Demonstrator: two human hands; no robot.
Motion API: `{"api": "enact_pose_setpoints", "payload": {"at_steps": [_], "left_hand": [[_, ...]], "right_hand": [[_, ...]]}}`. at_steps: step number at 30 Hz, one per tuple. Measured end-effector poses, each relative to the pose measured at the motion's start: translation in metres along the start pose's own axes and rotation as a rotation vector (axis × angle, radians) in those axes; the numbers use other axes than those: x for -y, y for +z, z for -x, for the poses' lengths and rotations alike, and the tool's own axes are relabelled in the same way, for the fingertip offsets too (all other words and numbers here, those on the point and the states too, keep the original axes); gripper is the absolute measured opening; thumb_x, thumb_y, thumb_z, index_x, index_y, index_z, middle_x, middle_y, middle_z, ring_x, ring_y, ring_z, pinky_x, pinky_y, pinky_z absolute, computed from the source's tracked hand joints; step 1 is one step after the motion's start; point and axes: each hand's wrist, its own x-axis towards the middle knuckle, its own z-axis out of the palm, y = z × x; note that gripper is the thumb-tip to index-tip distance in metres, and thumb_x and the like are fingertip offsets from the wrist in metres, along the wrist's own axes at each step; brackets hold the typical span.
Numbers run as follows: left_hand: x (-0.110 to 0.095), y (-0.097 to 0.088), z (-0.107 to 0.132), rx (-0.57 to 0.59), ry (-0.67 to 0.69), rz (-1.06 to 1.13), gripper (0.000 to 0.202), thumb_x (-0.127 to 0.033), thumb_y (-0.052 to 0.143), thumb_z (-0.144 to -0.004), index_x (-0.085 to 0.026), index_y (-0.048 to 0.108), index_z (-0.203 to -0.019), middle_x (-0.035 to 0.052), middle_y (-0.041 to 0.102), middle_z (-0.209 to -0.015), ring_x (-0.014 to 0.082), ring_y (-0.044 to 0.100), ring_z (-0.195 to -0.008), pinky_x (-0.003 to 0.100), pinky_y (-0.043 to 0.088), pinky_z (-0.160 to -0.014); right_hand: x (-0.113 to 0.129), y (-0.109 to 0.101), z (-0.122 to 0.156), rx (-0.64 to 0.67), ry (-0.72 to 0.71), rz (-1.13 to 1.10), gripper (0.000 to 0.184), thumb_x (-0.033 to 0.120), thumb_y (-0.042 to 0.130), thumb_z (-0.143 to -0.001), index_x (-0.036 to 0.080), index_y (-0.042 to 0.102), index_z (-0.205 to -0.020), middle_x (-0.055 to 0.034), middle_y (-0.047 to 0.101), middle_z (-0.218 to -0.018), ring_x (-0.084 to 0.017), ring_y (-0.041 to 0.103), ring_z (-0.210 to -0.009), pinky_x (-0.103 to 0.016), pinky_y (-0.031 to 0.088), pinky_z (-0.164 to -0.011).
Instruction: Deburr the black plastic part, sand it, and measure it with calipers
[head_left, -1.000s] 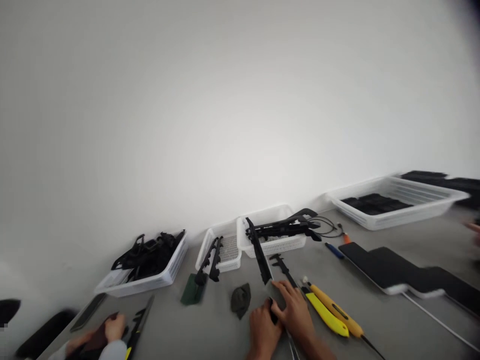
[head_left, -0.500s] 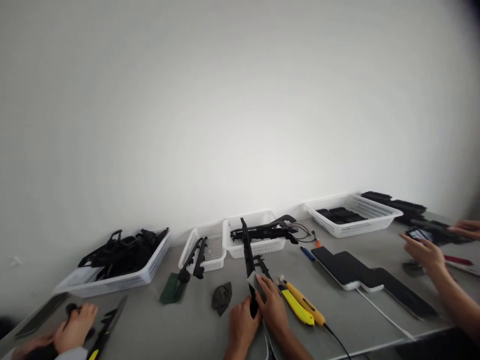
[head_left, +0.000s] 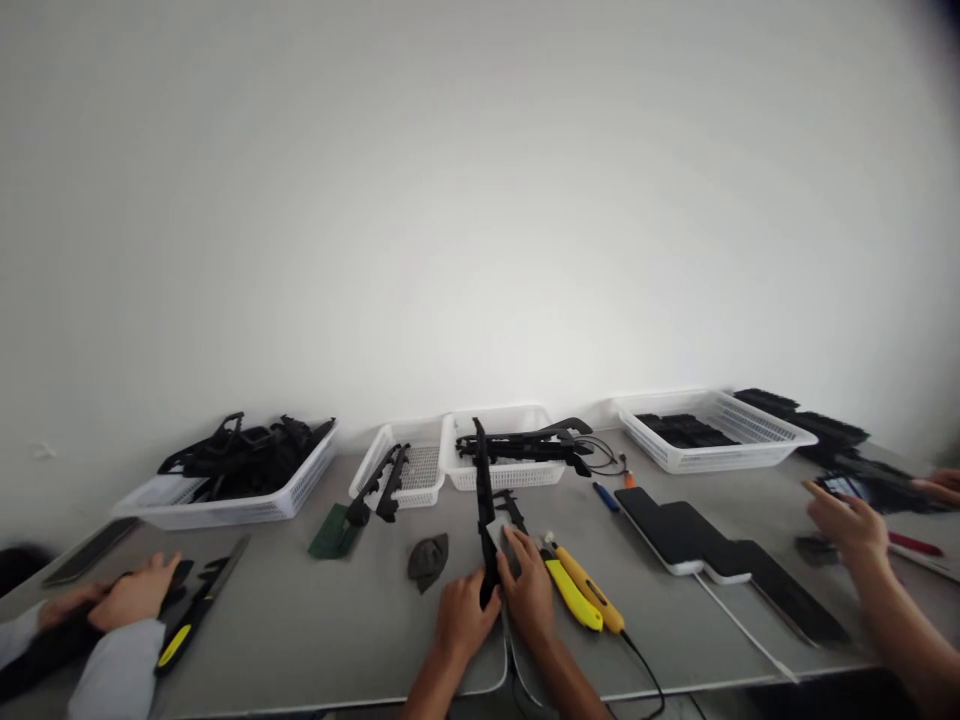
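My left hand (head_left: 463,612) is closed round the lower end of a long, narrow black plastic part (head_left: 484,480), which points away from me toward the baskets. My right hand (head_left: 529,588) presses a small grey sheet (head_left: 496,533) against the side of that part; its fingers are closed over the sheet. Just right of my right hand lie a yellow-handled knife (head_left: 574,597) and an orange-yellow corded tool (head_left: 591,588). A black caliper (head_left: 511,508) rests behind it. To the left sits a crumpled dark grey piece (head_left: 428,562), with a green sheet (head_left: 334,533) beyond.
White baskets (head_left: 540,475) with black parts line the wall. Dark flat panels (head_left: 686,530) with a white cable lie at right. Co-workers' hands (head_left: 139,595) work at far left, near a yellow-and-black knife (head_left: 176,645); another person's hand (head_left: 851,520) holds a phone-like device at right.
The view has shifted, so the table's front edge shows more. My hands keep their grip on the black part and the sheet. The left co-worker's hands have moved slightly.
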Motion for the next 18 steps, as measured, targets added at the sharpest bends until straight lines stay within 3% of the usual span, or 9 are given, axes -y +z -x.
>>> {"api": "enact_pose_setpoints", "payload": {"at_steps": [3, 10, 15, 18], "left_hand": [[0.0, 0.003, 0.0, -0.011, 0.0, 0.031, 0.027, -0.032, 0.056, -0.1, -0.02, 0.077, -0.114, 0.0123, 0.085, -0.11, 0.0308, 0.079, -0.107, 0.035, 0.052, -0.09], [0.001, 0.011, 0.017, -0.059, -0.014, 0.1, 0.03, -0.027, 0.055, -0.097, -0.02, 0.076, -0.117, 0.0131, 0.082, -0.117, 0.0313, 0.074, -0.117, 0.039, 0.053, -0.104], [0.025, 0.03, 0.048, -0.062, -0.034, 0.173, 0.053, -0.03, 0.05, -0.096, -0.026, 0.066, -0.147, 0.0122, 0.076, -0.142, 0.0312, 0.069, -0.133, 0.043, 0.051, -0.117], [0.043, 0.045, 0.062, -0.037, -0.081, 0.195, 0.064, -0.037, 0.06, -0.087, -0.037, 0.065, -0.15, 0.0075, 0.077, -0.142, 0.0362, 0.071, -0.131, 0.045, 0.055, -0.115]], "right_hand": [[0.001, -0.002, 0.001, 0.017, -0.009, -0.013, 0.045, 0.047, 0.06, -0.102, 0.027, 0.074, -0.14, -0.0104, 0.071, -0.141, -0.029, 0.067, -0.131, -0.043, 0.054, -0.111], [-0.008, -0.005, -0.003, -0.046, 0.043, -0.023, 0.051, 0.05, 0.053, -0.103, 0.019, 0.073, -0.139, -0.016, 0.069, -0.139, -0.034, 0.064, -0.132, -0.05, 0.049, -0.115], [-0.007, -0.008, -0.001, -0.019, 0.03, -0.032, 0.046, 0.044, 0.055, -0.103, 0.021, 0.073, -0.138, -0.0146, 0.07, -0.139, -0.033, 0.064, -0.133, -0.049, 0.049, -0.116], [-0.001, -0.01, 0.004, 0.048, -0.013, -0.044, 0.043, 0.041, 0.059, -0.101, 0.026, 0.074, -0.138, -0.0121, 0.069, -0.143, -0.032, 0.063, -0.135, -0.048, 0.051, -0.115]]}}
